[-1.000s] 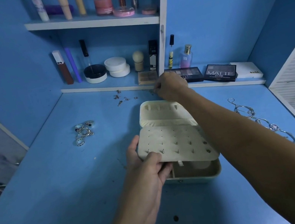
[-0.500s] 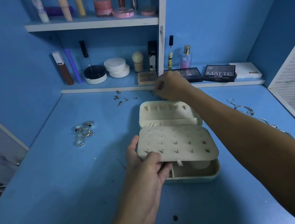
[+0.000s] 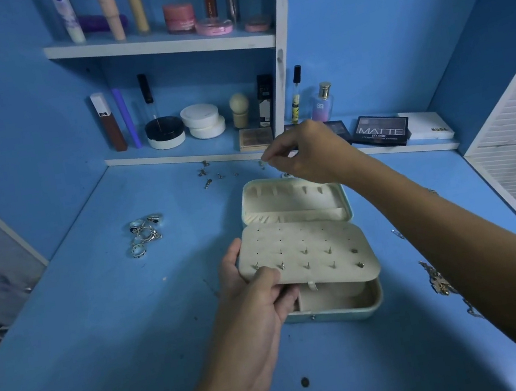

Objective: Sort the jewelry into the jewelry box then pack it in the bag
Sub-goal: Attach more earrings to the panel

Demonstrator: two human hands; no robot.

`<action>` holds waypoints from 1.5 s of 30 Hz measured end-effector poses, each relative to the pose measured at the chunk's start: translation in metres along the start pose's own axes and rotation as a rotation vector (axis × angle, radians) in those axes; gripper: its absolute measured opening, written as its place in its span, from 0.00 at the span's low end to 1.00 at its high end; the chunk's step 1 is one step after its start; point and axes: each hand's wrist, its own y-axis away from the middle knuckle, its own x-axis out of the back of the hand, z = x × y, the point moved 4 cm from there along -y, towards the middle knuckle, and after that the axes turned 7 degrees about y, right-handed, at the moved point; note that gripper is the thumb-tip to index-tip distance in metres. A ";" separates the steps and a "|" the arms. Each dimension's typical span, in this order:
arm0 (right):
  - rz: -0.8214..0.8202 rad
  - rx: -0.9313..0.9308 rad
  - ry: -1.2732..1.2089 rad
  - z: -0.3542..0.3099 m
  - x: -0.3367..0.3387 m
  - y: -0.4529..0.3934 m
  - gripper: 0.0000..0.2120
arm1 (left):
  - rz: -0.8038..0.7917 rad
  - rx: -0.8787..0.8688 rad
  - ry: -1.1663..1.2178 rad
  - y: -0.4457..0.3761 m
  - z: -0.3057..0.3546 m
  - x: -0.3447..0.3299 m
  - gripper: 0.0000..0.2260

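Two hands, left fingers gripping jewelry box panel, long axis left-right, right fingers pinching earring.

The scene is dim and flat, washed in a cool blue cast, with no glare and only soft shadows under the shelf. The centre of the table is fairly sharp, while the lower left corner smears into blur. Wide-angle distortion bends straight edges outward toward the frame borders.
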 end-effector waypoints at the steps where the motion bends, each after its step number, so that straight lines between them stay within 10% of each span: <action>1: -0.011 0.009 -0.001 -0.004 0.002 0.004 0.06 | -0.001 0.000 -0.003 0.000 0.000 0.000 0.22; 45: -0.401 0.109 0.058 -0.064 0.008 0.091 0.05 | -0.032 -0.029 -0.023 0.001 0.001 -0.001 0.21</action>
